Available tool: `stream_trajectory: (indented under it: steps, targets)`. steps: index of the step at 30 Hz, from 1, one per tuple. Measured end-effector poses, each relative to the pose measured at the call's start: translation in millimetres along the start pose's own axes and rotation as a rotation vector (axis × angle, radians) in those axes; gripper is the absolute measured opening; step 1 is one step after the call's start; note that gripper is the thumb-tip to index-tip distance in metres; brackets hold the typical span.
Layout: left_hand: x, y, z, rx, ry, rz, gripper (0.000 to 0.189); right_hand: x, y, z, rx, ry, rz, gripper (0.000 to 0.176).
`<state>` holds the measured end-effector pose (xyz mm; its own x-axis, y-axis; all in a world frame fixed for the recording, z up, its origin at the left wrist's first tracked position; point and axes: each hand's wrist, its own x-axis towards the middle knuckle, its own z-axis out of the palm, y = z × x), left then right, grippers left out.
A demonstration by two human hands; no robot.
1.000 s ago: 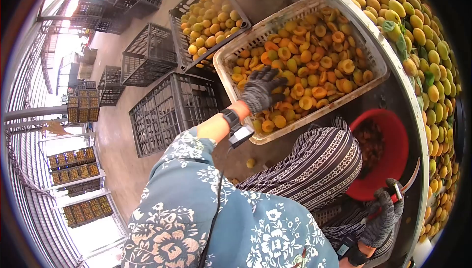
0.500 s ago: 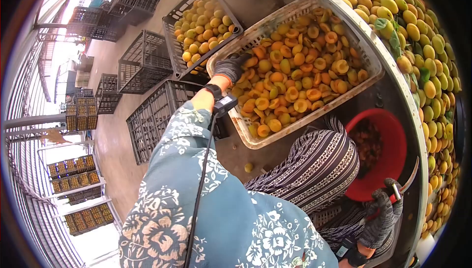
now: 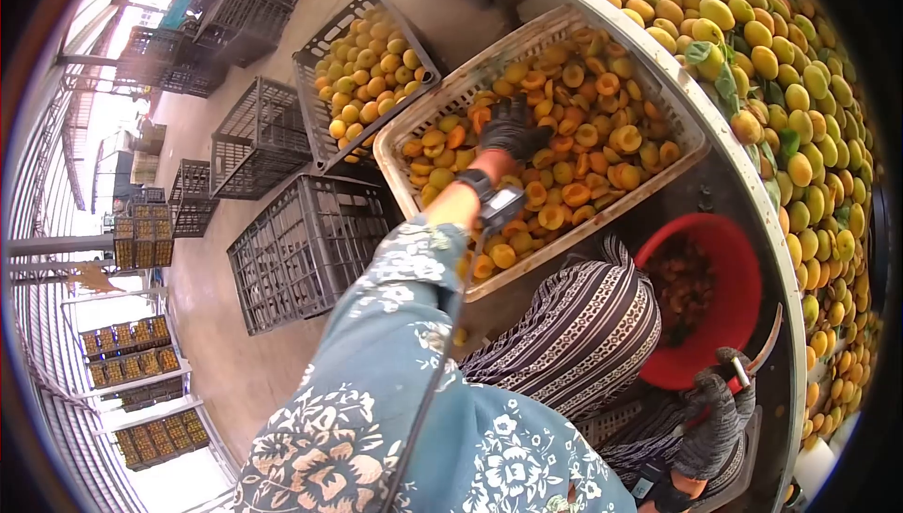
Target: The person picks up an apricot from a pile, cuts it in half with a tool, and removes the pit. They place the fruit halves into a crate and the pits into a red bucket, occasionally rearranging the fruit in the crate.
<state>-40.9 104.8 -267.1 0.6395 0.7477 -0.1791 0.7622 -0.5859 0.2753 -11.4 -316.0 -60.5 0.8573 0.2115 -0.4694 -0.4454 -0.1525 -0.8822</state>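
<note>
My left hand [image 3: 513, 129], in a dark knit glove, rests on the halved apricots [image 3: 574, 118] in a pale plastic crate [image 3: 393, 160]. Its fingers look spread over the fruit, and their tips are partly hidden. Low on the right, my right hand [image 3: 710, 424], gloved in grey, is closed around the red handle of a curved knife [image 3: 766, 344], whose blade points up. Just above that hand stands a red tub [image 3: 736, 273] with dark brown bits, perhaps pits, inside.
Whole apricots [image 3: 800, 127] and some leaves cover a metal-edged table [image 3: 788, 259] on the right. A black crate [image 3: 428, 76] of whole apricots adjoins the pale crate. Other black crates [image 3: 301, 250] stand on the floor [image 3: 202, 325] to the left. My patterned knee [image 3: 597, 325] is below the pale crate.
My left hand has moved right from the pale crate's left edge to over the halved apricots near its middle. My right hand still holds the knife. The view has shifted slightly.
</note>
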Motion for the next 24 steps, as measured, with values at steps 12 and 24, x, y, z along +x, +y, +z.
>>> stream_trajectory:
  steps: [12,24]
  targets:
    - [-106,-5,30,0.072,-0.278,0.548,0.061,-8,-10,1,0.040,-0.034,-0.009,0.034]
    - [-103,-7,-75,-0.416,-0.016,0.292,0.038,-9,-18,-29,-0.235,-0.109,-0.148,0.024]
